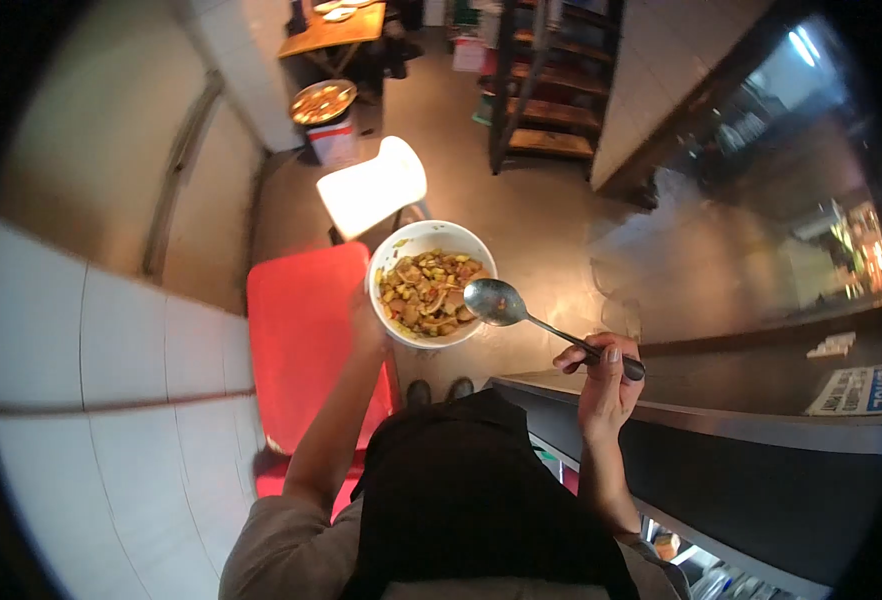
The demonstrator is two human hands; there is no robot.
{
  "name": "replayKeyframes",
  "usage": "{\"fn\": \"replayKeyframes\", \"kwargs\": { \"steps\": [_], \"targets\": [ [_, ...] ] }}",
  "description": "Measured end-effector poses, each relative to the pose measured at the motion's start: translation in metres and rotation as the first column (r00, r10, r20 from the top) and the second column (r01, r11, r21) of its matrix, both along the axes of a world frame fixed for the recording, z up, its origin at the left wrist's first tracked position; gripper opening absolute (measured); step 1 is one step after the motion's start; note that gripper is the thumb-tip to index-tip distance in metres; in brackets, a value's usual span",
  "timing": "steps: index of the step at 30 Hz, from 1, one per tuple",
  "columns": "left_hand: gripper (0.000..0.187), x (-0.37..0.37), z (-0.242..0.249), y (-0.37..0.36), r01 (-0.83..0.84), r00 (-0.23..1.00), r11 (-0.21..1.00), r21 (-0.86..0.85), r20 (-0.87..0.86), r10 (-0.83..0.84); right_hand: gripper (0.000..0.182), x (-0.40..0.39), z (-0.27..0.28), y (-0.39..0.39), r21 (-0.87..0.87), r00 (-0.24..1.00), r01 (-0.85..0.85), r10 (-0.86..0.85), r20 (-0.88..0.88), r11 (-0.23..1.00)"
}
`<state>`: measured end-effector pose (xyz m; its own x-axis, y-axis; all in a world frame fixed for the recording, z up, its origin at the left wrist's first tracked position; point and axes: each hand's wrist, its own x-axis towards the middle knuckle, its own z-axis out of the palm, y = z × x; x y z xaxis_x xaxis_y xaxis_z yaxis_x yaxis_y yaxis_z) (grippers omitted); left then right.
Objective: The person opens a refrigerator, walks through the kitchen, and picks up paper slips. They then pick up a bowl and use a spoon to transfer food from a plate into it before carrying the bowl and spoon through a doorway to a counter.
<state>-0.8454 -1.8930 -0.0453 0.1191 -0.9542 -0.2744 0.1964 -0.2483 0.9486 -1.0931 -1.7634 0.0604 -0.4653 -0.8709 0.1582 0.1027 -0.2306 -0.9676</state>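
Observation:
A white bowl (483, 255) full of chopped, cooked food (426, 290) is held in front of my body. My left hand (366, 318) grips it at its left side, the fingers mostly hidden behind the bowl. My right hand (606, 375) is closed around the dark handle of a metal spoon (496, 302). The spoon's head is over the bowl's right rim and holds no visible load of food.
A red table (306, 340) lies left, beside a tiled wall. Ahead are a white chair (366, 195), a pan of food (323, 102) on a box, a wooden table (336, 32) and wooden steps (556, 110). A counter (741, 410) runs along the right.

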Motion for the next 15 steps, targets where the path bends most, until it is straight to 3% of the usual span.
{"fn": "replayKeyframes", "kwargs": {
  "steps": [3,6,8,10,11,14,15],
  "targets": [
    [0.028,-0.012,-0.027,-0.052,0.024,0.967,1.0,-0.002,-0.253,-0.024,0.026,-0.017,0.006,-0.021,0.038,0.994,0.104,-0.104,0.014,0.994],
    [0.034,-0.062,0.017,-0.099,0.184,0.889,0.983,0.021,-0.43,-0.157,0.03,-0.057,0.026,-0.054,0.098,0.965,0.187,-0.202,0.169,0.977],
    [0.038,-0.102,0.025,-0.146,0.246,0.869,0.962,0.119,-0.466,-0.165,0.03,-0.101,0.027,-0.079,0.143,0.921,0.272,-0.301,0.249,0.952],
    [0.039,-0.143,0.035,-0.183,0.283,0.891,0.955,0.092,-0.393,-0.226,0.031,-0.151,0.02,-0.117,0.12,0.886,0.354,-0.373,0.276,0.928],
    [0.04,-0.05,-0.017,-0.138,0.328,0.863,0.944,0.046,-0.422,-0.279,0.031,-0.055,-0.024,-0.06,0.084,0.865,0.427,-0.434,0.253,0.9],
    [0.04,-0.065,-0.023,-0.167,0.434,0.794,0.892,0.126,-0.522,-0.313,0.028,-0.074,-0.034,-0.081,0.079,0.798,0.553,-0.555,0.234,0.829],
    [0.041,-0.07,-0.028,-0.178,0.432,0.824,0.891,0.137,-0.463,-0.328,0.028,-0.083,-0.038,-0.089,0.094,0.778,0.585,-0.59,0.216,0.806]
  ]
}}
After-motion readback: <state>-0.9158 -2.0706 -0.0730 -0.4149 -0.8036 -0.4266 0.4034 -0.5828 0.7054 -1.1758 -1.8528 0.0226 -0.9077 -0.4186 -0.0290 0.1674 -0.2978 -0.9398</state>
